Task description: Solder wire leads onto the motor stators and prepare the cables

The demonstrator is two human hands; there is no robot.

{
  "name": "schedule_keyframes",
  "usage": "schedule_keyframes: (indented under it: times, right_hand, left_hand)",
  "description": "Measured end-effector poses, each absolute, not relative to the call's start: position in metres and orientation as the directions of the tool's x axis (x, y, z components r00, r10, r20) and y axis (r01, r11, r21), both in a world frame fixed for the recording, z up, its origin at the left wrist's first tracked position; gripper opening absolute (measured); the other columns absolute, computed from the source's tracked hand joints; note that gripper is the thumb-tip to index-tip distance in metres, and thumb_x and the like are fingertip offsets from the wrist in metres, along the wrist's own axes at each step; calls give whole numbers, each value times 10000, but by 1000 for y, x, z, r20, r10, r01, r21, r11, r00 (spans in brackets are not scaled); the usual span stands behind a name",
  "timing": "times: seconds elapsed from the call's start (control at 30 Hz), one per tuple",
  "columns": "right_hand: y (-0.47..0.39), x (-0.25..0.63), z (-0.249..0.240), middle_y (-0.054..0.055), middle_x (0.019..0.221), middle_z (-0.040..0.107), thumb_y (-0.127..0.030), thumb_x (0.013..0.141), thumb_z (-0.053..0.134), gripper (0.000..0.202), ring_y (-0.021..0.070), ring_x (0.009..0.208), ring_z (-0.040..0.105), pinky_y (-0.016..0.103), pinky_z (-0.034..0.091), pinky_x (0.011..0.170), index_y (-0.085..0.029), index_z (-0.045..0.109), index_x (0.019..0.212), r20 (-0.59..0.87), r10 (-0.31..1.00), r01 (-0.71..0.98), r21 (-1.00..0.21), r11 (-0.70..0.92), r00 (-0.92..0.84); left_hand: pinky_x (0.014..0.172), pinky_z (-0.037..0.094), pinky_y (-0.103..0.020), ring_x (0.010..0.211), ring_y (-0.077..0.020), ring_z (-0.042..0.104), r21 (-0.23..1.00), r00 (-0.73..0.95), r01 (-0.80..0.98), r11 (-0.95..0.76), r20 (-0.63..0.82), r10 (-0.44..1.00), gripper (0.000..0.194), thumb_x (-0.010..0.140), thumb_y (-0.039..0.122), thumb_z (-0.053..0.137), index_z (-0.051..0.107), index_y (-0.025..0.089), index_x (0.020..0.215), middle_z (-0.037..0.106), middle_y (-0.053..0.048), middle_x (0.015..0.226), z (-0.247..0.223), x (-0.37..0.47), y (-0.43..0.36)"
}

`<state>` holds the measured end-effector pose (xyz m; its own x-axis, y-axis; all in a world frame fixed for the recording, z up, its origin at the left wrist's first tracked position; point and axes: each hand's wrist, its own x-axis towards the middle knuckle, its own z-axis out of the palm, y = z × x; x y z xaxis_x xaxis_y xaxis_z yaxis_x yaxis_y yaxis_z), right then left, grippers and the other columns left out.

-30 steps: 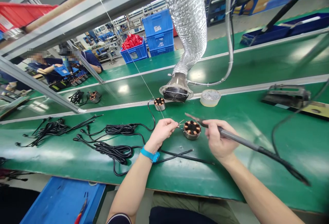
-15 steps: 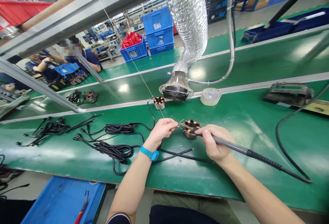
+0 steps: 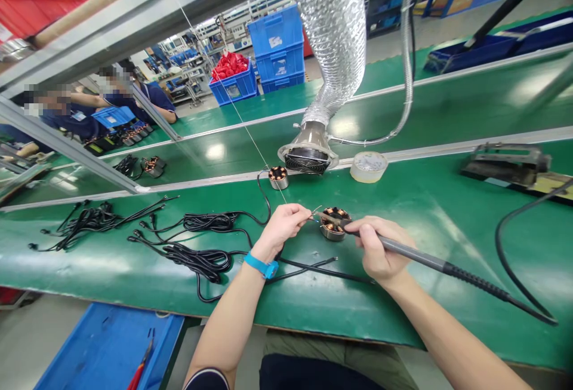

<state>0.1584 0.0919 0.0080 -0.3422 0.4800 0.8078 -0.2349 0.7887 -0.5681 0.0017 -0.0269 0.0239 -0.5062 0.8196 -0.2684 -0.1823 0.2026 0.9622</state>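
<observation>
A: Iron [image 3: 430,258] in the right hand [image 3: 380,249], held like a pen, fingers wrapped round the grip. Its long axis runs from low on the right up toward the left, and the tip ends in the gap between the two hands.

B: And the left hand [image 3: 282,229]?

A: Thumb and forefinger pinched on a thin wire [image 3: 268,166] that comes down slantwise from above; the other fingers are curled in. The pinch sits just left of the iron's tip.

B: Where is the stator [image 3: 335,223]?

A: On the belt [image 3: 425,211], just beyond the right hand's fingertips and to the right of the left hand's pinch. The iron's shaft crosses over its near edge. A few fine leads [image 3: 317,211] stick out from its left side, toward the pinch.

B: Which hand is nearer to it?

A: The right, close to touching. The left is a little apart, with the leads between. Whether the tip touches the leads I cannot tell; too small.

B: What else is about?

A: A second stator [image 3: 278,177] beyond the left hand, a duct [image 3: 308,154] behind both, tape [image 3: 368,166] beyond the right hand, cables [image 3: 197,258] left of the left wrist.
</observation>
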Motion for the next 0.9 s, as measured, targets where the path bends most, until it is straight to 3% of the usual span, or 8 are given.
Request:
schedule_keyframes:
  times: [0.2, 0.6, 0.9]
  right_hand:
    - [94, 160, -1, 7, 581, 625, -267, 925, 504, 291, 163, 568, 642, 301, 544, 584, -214, 703, 719, 746, 601, -208, -661, 721, -286]
    - [93, 160, 1, -4, 561, 613, -256, 912, 524, 270, 144, 531, 618, 281, 514, 543, -217, 711, 721, 744, 608, -217, -665, 715, -278]
    - [94, 159, -2, 6, 614, 642, -250, 923, 517, 264, 155, 583, 638, 295, 520, 599, -211, 714, 751, 742, 608, -238, -668, 705, -282]
  left_hand:
    - [413, 79, -209, 404, -6, 234, 962, -517, -168, 215, -272, 812, 308, 764, 411, 692, 589, 122, 742, 379, 61, 585, 25, 2, -27]
    - [418, 77, -209, 413, -7, 227, 961, -507, -174, 216, -275, 817, 318, 763, 417, 695, 583, 120, 745, 370, 60, 588, 26, 3, -27]
    - [421, 70, -213, 414, -6, 222, 962, -512, -180, 206, -270, 815, 328, 772, 425, 693, 568, 123, 738, 358, 62, 589, 25, 3, -28]
